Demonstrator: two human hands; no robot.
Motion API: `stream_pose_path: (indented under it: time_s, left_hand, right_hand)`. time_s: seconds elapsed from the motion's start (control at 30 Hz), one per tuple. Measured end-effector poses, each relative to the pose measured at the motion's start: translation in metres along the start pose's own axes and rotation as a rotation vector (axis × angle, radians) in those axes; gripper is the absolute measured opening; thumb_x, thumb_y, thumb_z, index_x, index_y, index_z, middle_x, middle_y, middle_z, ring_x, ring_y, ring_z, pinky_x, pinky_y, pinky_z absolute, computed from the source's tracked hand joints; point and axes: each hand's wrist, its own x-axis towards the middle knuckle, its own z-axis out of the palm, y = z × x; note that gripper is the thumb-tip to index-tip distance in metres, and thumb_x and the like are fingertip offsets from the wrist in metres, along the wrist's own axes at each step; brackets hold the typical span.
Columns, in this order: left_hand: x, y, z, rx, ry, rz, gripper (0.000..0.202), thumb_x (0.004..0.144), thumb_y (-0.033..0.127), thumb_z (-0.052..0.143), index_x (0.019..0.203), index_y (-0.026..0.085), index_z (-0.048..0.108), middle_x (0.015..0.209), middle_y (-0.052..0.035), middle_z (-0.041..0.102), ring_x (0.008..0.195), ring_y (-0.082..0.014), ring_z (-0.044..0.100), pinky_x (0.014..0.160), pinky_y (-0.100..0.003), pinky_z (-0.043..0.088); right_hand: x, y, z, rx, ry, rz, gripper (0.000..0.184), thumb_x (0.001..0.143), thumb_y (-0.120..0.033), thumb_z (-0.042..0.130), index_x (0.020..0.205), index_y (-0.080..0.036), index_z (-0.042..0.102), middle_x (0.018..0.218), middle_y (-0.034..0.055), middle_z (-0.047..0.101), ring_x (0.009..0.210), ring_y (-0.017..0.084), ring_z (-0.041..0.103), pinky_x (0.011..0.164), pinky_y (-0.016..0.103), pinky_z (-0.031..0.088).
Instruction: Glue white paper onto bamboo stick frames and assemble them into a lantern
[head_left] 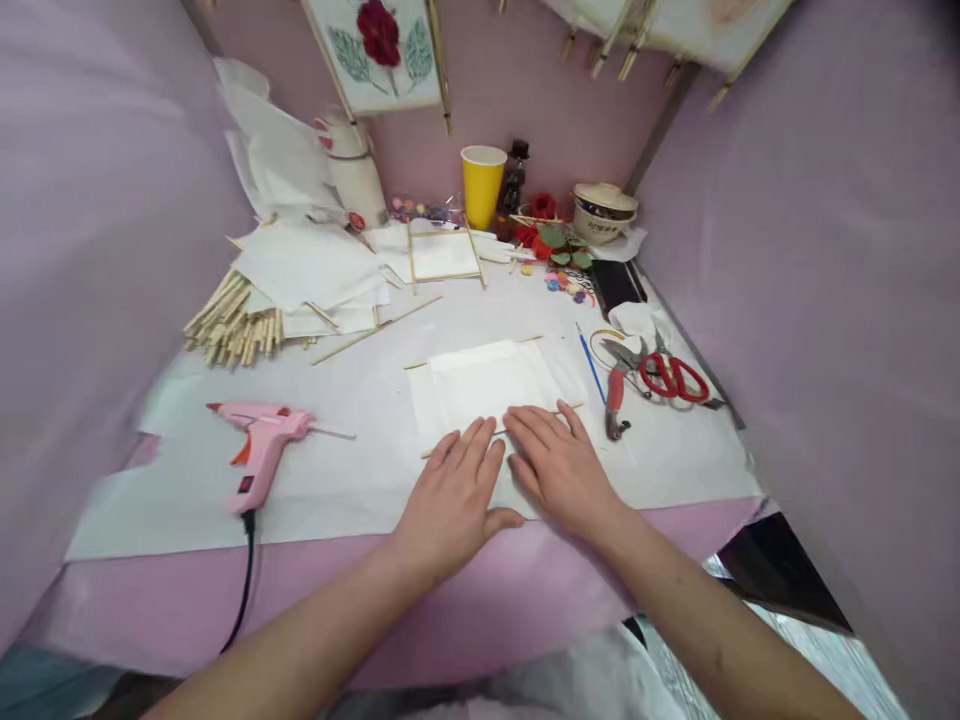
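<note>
A white sheet (487,378) lies flat in front of me, with a thin stick (530,339) along its far edge and another stick (571,406) along its near edge. My left hand (457,490) rests flat on the near edge, fingers stretched over the near stick. Beside it, my right hand (559,465) also lies flat, its fingertips on the same edge and its thumb tucked toward the left hand. Both palms face down, and parts of the near stick are hidden under the fingers. Neither hand grips anything.
On the left lies a pink glue gun (262,440) with its cord. Behind it are a bundle of sticks (240,325) and stacked white sheets (307,265). Pruning shears (616,385), red-handled scissors (675,378) and a blue pencil (592,365) lie right. A yellow cup (482,190) stands behind.
</note>
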Motion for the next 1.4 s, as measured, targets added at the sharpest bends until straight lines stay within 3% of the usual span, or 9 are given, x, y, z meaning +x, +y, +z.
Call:
stream_pose_path:
  time_s: [0.27,0.43,0.6,0.73,0.87,1.0,1.13,1.3,1.4]
  left_hand:
    - [-0.009,0.000,0.001,0.051,0.088,-0.070,0.079,0.085,0.068,0.053,0.139,0.011,0.048,0.153,-0.0173,0.037,0.143,-0.0337,0.032,0.113,-0.053,0.027]
    - [-0.010,-0.001,0.003,0.016,0.113,-0.051,0.082,0.083,0.069,0.053,0.143,0.013,0.043,0.153,-0.0182,0.037,0.143,-0.0349,0.031,0.113,-0.053,0.026]
    - [-0.014,-0.004,0.004,0.001,0.174,-0.009,0.079,0.086,0.063,0.055,0.145,0.012,0.038,0.153,-0.0199,0.037,0.142,-0.0348,0.031,0.112,-0.053,0.025]
    - [-0.020,-0.011,-0.002,-0.023,0.314,-0.055,0.057,0.093,0.045,0.053,0.138,0.012,0.043,0.146,-0.0203,0.045,0.137,-0.0315,0.039,0.106,-0.048,0.030]
    - [-0.020,-0.016,-0.005,-0.036,0.338,-0.143,0.040,0.094,0.032,0.052,0.128,0.011,0.051,0.122,-0.0166,0.062,0.116,-0.0299,0.055,0.094,-0.046,0.036]
    - [-0.020,-0.008,-0.005,-0.079,0.287,-0.055,0.038,0.094,0.034,0.053,0.127,0.014,0.054,0.125,-0.0127,0.064,0.124,-0.0294,0.051,0.098,-0.047,0.033]
    - [-0.021,0.000,-0.003,-0.109,0.243,0.081,0.051,0.094,0.045,0.051,0.134,0.014,0.050,0.146,-0.0135,0.049,0.138,-0.0286,0.038,0.107,-0.047,0.026]
    - [-0.021,-0.001,0.003,-0.084,0.159,0.080,0.069,0.093,0.061,0.044,0.141,0.011,0.044,0.152,-0.0117,0.041,0.144,-0.0286,0.028,0.115,-0.050,0.012]
    - [-0.021,-0.001,0.005,-0.082,0.116,0.073,0.074,0.092,0.065,0.041,0.145,0.012,0.040,0.153,-0.0108,0.039,0.145,-0.0278,0.026,0.116,-0.050,0.007]
  right_hand:
    - [-0.005,0.011,-0.003,-0.060,0.074,0.081,0.043,0.099,-0.032,0.046,0.137,-0.012,0.051,0.143,0.0081,0.053,0.135,0.025,0.042,0.118,0.049,0.020]
    - [-0.007,0.011,-0.003,-0.079,0.068,0.088,0.045,0.100,-0.034,0.044,0.139,-0.013,0.050,0.145,0.0068,0.050,0.140,0.025,0.036,0.118,0.049,0.019]
    - [-0.009,0.012,-0.004,-0.033,0.116,0.076,0.041,0.098,-0.028,0.046,0.136,-0.013,0.050,0.143,0.0090,0.052,0.137,0.026,0.040,0.115,0.048,0.022]
    - [-0.012,0.009,-0.009,0.033,0.250,0.170,0.025,0.092,-0.016,0.048,0.113,-0.015,0.062,0.118,0.0108,0.065,0.111,0.024,0.056,0.098,0.042,0.035]
    - [-0.008,0.008,-0.009,0.044,0.173,0.177,0.017,0.087,-0.010,0.049,0.090,-0.018,0.063,0.095,0.0052,0.067,0.094,0.021,0.058,0.089,0.040,0.034]
    - [-0.001,0.013,-0.006,-0.011,0.164,0.191,0.032,0.084,-0.009,0.049,0.114,-0.017,0.061,0.123,0.0082,0.063,0.113,0.026,0.052,0.094,0.042,0.033]
    - [0.006,0.017,-0.009,-0.042,0.199,0.221,0.042,0.087,-0.012,0.046,0.128,-0.014,0.055,0.137,0.0103,0.056,0.123,0.027,0.047,0.098,0.042,0.034]
    - [0.022,0.018,-0.012,-0.078,0.051,0.076,0.045,0.097,-0.023,0.041,0.140,-0.016,0.048,0.149,0.0046,0.045,0.140,0.027,0.032,0.111,0.047,0.024]
    - [0.030,0.019,-0.009,-0.084,-0.018,0.073,0.043,0.098,-0.027,0.042,0.139,-0.017,0.051,0.149,0.0031,0.046,0.143,0.026,0.029,0.115,0.048,0.018]
